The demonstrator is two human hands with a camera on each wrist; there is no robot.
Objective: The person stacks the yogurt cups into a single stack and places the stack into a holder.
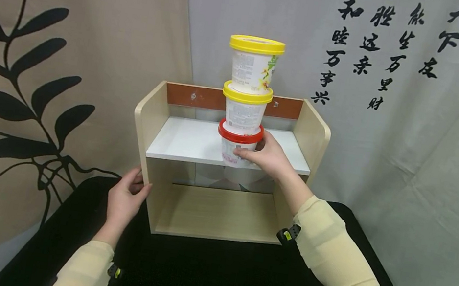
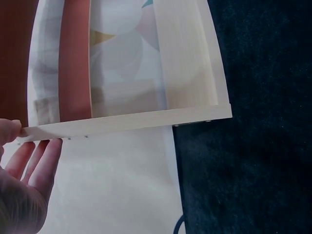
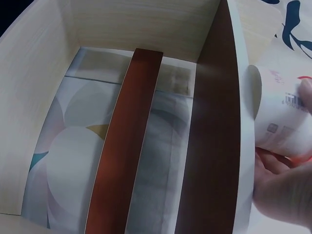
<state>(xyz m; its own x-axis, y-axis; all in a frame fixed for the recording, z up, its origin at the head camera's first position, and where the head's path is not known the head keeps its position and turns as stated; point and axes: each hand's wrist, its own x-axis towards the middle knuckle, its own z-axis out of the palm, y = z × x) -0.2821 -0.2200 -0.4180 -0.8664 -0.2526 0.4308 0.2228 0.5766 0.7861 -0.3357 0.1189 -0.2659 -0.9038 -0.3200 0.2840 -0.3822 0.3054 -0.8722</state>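
Note:
Three white tubs stand stacked at the front of the small shelf unit's white middle board [image 1: 185,141]. The top tub [image 1: 251,69] and the middle tub [image 1: 244,114] have yellow lids; the bottom tub [image 1: 232,153] has a red one. My right hand [image 1: 269,156] grips the bottom tub from its right side, thumb across the front. In the right wrist view the tub's base [image 3: 254,92] is right at the board's edge. My left hand [image 1: 125,199] pinches the unit's left side panel [image 1: 148,136], thumb on one face and fingers on the other in the left wrist view.
Below the middle board is a lower compartment with a wooden floor [image 1: 219,213]. A brown rail [image 1: 196,96] crosses the unit's back. The unit stands on a black-covered table [image 1: 200,277]. Behind it hang a beige curtain with leaf print [image 1: 140,26] and a grey cloth with black characters [image 1: 277,2].

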